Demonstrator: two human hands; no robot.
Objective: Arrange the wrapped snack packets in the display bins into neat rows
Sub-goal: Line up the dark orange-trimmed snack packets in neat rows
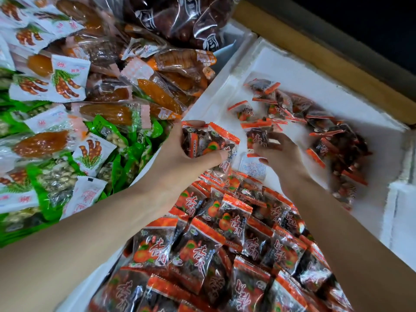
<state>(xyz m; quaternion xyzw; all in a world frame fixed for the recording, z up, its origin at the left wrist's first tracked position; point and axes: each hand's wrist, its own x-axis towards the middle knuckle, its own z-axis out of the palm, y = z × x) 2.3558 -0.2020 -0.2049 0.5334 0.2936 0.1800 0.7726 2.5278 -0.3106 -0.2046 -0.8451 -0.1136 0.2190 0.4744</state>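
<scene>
Red characters 杏肉 stand on the orange-edged snack packets.

Bright, even light; glare streaks on glossy snack packets. Motion blur on right hand. Top-right corner dark. Wide-angle bowing at edges.

1. We see a white foam display bin on the right, its floor partly bare.
2. At its near end, orange-edged clear plastic snack packets lie in overlapping rows.
3. Toward its far right side, more of the same lie in a loose scattered heap.
4. Across a white foam wall, we see mixed green, white and amber packets piled in the left bin.
5. A tan wooden ledge runs along the far edge.
</scene>
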